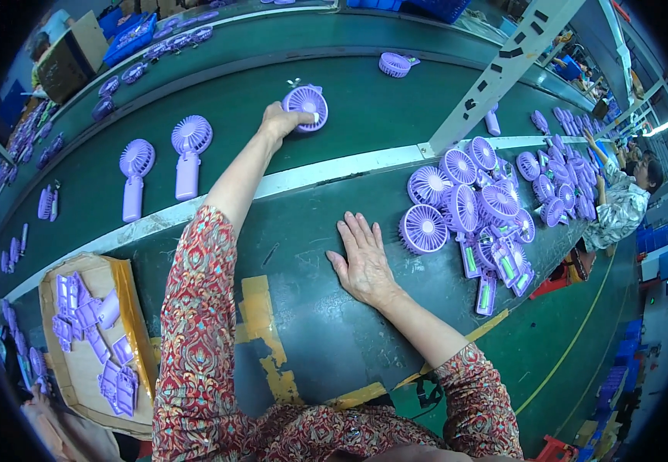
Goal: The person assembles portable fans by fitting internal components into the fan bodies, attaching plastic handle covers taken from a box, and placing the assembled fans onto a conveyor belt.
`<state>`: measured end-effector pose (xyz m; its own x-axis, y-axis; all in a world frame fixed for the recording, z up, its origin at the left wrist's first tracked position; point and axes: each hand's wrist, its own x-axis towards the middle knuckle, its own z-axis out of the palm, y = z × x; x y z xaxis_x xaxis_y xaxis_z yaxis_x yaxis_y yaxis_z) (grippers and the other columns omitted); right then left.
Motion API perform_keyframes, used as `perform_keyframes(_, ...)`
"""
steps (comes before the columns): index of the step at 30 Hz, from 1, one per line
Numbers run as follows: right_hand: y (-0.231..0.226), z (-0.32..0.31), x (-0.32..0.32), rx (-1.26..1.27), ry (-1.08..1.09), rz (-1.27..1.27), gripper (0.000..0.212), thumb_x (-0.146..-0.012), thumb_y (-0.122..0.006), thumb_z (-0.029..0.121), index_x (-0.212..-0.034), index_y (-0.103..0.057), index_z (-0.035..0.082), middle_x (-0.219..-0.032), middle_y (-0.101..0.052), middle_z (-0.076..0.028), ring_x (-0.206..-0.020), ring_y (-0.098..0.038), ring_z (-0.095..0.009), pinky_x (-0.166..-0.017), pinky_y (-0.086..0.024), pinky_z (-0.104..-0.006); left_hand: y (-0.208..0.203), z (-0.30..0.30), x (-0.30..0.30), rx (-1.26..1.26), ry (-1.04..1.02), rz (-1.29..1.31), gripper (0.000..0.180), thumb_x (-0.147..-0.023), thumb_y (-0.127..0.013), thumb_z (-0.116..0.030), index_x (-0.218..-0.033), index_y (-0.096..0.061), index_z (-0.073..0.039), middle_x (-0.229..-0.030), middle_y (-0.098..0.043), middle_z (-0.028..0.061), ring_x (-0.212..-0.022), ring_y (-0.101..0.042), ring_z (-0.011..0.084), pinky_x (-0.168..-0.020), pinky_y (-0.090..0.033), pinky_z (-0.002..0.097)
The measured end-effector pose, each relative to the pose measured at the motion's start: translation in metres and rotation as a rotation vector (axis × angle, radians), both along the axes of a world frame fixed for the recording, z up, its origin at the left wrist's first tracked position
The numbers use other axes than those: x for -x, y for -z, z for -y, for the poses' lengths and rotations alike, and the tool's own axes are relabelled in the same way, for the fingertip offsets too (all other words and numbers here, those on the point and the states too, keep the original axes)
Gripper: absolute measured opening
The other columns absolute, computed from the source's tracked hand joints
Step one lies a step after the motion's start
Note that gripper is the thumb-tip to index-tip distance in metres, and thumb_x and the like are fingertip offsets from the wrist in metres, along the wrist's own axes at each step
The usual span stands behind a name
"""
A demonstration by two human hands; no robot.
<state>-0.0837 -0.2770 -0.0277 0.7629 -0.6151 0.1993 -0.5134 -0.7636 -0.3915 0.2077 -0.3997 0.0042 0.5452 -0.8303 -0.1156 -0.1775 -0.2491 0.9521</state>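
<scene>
Out over the green conveyor belt, my left hand (281, 122) is closed on the rim of a purple handheld fan (303, 98), the thumb across its round grille. Small light-coloured bits stick out at the fan's far side; its handle cannot be made out. My right hand (366, 268) lies flat on the dark worktable (311, 316), fingers stretched and holding nothing. To its right rises a heap of purple fans (461, 206), some with opened handles that show green cells inside. Two fans with handles, one (137, 159) left of another (191, 137), lie on the belt left of my left arm.
A cardboard box (49, 323) with purple plastic covers (95, 340) stands at the left. A pale rail (334, 171) divides belt from worktable. A slanted metal post (495, 77) rises at the right. Another person (619, 208) sits beyond the heap. One more fan (395, 65) lies farther along the belt.
</scene>
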Motion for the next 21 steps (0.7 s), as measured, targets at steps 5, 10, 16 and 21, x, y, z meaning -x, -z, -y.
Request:
perform_keyframes(5, 0.007, -0.006, 0.005, 0.035, 0.012, 0.059, 0.055, -0.087, -0.054, 0.029, -0.129, -0.041, -0.005, -0.138, -0.035, -0.024, -0.132, -0.028, -0.038, -0.108, -0.018, -0.0532, -0.033, -0.078, 0.030, 0.105, 0.093, -0.190, 0.050, -0.063, -0.076, -0.017, -0.102, -0.055, 0.006, -0.087, -0.062, 0.0115, -0.076, -0.061, 0.0167, -0.067, -0.050, 0.0277)
perform_keyframes(10, 0.013, -0.003, 0.006, 0.047, 0.027, 0.169, 0.051, -0.087, -0.055, 0.027, -0.126, -0.043, -0.003, -0.134, -0.040, -0.024, -0.129, -0.033, -0.037, -0.108, -0.021, -0.0510, -0.082, -0.179, 0.066, 0.191, 0.096, -0.086, 0.055, -0.067, -0.075, -0.018, -0.109, -0.052, 0.008, -0.095, -0.061, 0.0123, -0.083, -0.061, 0.0167, -0.071, -0.050, 0.0277)
perform_keyframes(16, -0.004, 0.000, 0.020, -0.418, 0.176, 0.627, 0.053, -0.086, -0.055, 0.025, -0.130, -0.041, -0.001, -0.131, -0.046, -0.021, -0.124, -0.043, -0.033, -0.102, -0.034, -0.0371, -0.111, -0.270, 0.111, 0.285, 0.093, -0.109, 0.057, -0.069, -0.074, -0.025, -0.112, -0.051, 0.006, -0.099, -0.059, 0.0108, -0.091, -0.057, 0.0157, -0.083, -0.046, 0.0276)
perform_keyframes(21, -0.055, -0.072, 0.029, -0.938, -0.273, 0.518, 0.063, -0.089, -0.055, 0.042, -0.134, -0.039, 0.001, -0.135, -0.044, -0.017, -0.127, -0.040, -0.026, -0.104, -0.032, -0.0364, -0.102, -0.326, 0.141, 0.339, 0.023, -0.345, 0.048, -0.075, -0.073, -0.021, -0.112, -0.052, 0.002, -0.100, -0.061, 0.0091, -0.091, -0.059, 0.0135, -0.083, -0.048, 0.0271)
